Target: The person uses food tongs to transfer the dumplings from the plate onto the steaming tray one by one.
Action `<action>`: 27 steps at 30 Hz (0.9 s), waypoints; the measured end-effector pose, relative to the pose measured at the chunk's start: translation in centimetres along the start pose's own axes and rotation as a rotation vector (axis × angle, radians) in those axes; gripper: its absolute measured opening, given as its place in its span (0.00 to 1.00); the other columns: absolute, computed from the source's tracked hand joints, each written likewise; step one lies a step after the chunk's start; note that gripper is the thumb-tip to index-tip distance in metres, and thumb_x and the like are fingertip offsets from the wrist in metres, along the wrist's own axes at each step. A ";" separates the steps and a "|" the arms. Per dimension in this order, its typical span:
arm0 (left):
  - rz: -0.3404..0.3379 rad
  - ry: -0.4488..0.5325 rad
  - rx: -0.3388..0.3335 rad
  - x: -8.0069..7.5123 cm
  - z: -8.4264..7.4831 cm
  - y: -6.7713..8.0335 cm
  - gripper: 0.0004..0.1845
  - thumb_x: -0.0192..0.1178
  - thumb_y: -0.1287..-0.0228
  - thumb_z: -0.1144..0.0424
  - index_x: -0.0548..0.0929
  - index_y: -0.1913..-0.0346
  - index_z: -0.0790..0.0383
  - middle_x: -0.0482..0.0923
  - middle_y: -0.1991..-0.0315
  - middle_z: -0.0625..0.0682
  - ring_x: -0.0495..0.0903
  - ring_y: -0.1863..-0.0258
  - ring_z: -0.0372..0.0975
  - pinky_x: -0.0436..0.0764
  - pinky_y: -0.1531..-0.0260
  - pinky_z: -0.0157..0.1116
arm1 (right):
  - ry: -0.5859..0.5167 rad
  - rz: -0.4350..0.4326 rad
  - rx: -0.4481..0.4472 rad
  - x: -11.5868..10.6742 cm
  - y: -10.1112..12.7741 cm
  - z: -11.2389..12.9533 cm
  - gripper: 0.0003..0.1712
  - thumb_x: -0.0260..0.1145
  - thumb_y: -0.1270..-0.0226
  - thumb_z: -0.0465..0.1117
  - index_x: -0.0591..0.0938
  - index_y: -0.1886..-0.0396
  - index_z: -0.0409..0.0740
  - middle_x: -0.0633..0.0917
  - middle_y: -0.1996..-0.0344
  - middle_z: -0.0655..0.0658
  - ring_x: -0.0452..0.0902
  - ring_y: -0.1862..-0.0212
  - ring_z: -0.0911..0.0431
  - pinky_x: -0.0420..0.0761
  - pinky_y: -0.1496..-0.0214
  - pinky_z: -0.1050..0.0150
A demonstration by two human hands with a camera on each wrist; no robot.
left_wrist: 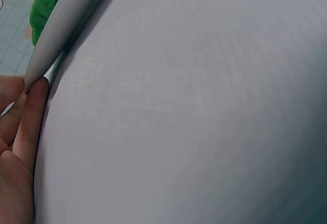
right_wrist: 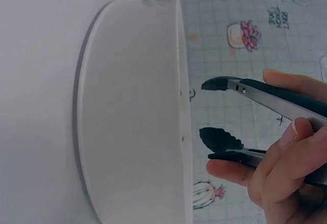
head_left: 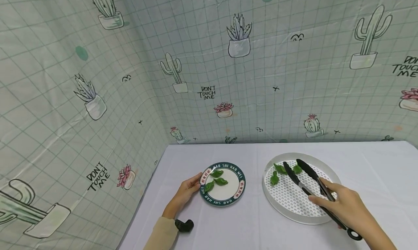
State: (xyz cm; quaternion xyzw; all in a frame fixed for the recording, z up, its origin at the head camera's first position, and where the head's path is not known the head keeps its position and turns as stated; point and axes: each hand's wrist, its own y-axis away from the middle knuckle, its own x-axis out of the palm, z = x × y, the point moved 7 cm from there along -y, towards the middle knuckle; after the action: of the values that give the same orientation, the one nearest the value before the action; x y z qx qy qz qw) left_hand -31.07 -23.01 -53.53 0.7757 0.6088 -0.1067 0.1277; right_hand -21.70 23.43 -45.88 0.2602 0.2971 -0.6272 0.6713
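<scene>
My left hand pinches the left rim of a small plate with a dark green patterned border. Several green leaves lie on it. In the left wrist view the plate is seen edge-on, its rim between the fingers. My right hand grips black and silver tongs, their arms spread apart. The tongs' tips are over a round white tray with a perforated surface, close to several leaves. From the right wrist, nothing shows between the tongs' black tips.
The plate and tray stand on a white-covered table, the plate left of the tray. A cactus-print curtain hangs behind the table and down its left side. A black device sits at my left wrist, by the sleeve.
</scene>
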 end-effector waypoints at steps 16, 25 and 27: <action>0.014 -0.007 0.010 0.0 0.2 -0.1 0.27 0.53 0.25 0.69 0.64 0.27 0.71 0.63 0.28 0.64 0.60 0.28 0.56 0.58 0.29 0.52 | -0.175 0.058 -0.120 3.8 -0.7 5.8 0.46 0.74 0.40 0.54 0.71 0.30 0.33 0.74 0.38 0.23 0.77 0.82 0.55 0.82 0.75 0.58; 0.013 0.012 0.010 0.0 0.4 -0.2 0.27 0.53 0.25 0.69 0.64 0.27 0.70 0.63 0.28 0.64 0.59 0.27 0.55 0.56 0.28 0.52 | -0.359 0.197 -0.085 7.2 -1.7 7.8 0.47 0.77 0.43 0.52 0.70 0.29 0.33 0.80 0.46 0.26 0.69 0.95 0.54 0.74 0.94 0.56; 0.013 0.019 0.003 0.0 0.3 -0.2 0.27 0.53 0.25 0.70 0.64 0.27 0.69 0.62 0.27 0.64 0.59 0.27 0.55 0.56 0.28 0.52 | -0.370 0.223 -0.104 7.9 -1.9 8.1 0.48 0.77 0.43 0.51 0.69 0.29 0.32 0.80 0.46 0.26 0.69 0.96 0.54 0.74 0.94 0.56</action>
State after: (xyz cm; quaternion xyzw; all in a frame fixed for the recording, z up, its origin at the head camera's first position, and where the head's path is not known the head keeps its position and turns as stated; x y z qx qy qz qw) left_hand -31.21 -23.06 -53.87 0.7808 0.6047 -0.0993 0.1214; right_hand -22.66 12.00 -45.96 0.1369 0.1705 -0.5698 0.7921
